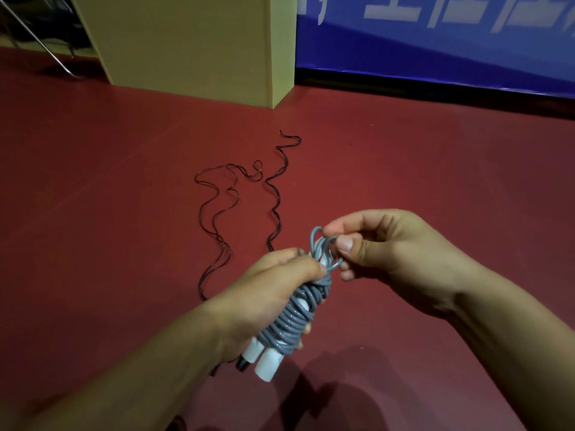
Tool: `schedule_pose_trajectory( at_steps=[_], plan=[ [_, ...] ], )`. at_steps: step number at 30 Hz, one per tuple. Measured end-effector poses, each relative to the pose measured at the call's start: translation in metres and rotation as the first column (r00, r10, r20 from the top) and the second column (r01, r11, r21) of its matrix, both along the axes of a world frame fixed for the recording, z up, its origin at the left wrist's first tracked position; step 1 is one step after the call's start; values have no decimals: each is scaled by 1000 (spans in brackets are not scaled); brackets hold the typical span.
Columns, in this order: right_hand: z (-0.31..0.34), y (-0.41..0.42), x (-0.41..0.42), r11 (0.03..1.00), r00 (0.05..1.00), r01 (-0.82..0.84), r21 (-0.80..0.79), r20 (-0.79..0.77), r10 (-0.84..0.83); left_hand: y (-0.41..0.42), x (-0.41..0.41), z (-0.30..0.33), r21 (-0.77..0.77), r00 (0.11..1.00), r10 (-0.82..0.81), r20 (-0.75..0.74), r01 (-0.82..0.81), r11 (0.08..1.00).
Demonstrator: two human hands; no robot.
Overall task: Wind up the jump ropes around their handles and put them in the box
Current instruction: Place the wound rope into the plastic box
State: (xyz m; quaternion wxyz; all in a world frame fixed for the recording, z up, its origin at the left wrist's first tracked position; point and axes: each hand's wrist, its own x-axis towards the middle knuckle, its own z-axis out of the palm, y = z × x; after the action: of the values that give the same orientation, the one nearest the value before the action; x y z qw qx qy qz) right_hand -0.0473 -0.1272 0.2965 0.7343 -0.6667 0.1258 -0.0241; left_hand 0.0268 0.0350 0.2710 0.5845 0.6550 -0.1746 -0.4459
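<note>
Grey rope (292,318) looks bendy and springy. Left hand (267,293) squeezes the white handles (264,362); right hand (382,244) pinches the far loop.

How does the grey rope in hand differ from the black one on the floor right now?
The grey rope is coiled tightly round its white handles; the black rope lies unwound in loose waves on the red floor. The grey one is thicker and is gripped by the left hand, its end loop pinched by the right hand; the black one is untouched.
</note>
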Motion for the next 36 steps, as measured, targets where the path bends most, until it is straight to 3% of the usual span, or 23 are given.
schedule_pose_trajectory(
  at_steps=[7,13,23,29,33,36],
  plan=[
    [1,-3,1,987,976,-22,158,-209,55,0,-2,-3,-23,985,42,169,-38,999],
    [-6,-3,3,960,956,-70,271,-258,142,0,-1,-2,41,997,-29,77,26,999],
    [-17,-2,2,995,971,-2,103,-239,27,-1,1,-6,86,996,-78,51,74,994],
    [-26,6,2,980,992,42,194,-121,-18,-5,-2,-6,46,998,-58,32,57,997],
    [-30,15,2,995,995,95,24,-33,-95,-5,-5,-5,54,996,-61,58,57,997],
    [-23,17,2,999,995,51,-6,-86,-51,-4,-4,-3,69,991,-81,110,74,995]
  ],
)
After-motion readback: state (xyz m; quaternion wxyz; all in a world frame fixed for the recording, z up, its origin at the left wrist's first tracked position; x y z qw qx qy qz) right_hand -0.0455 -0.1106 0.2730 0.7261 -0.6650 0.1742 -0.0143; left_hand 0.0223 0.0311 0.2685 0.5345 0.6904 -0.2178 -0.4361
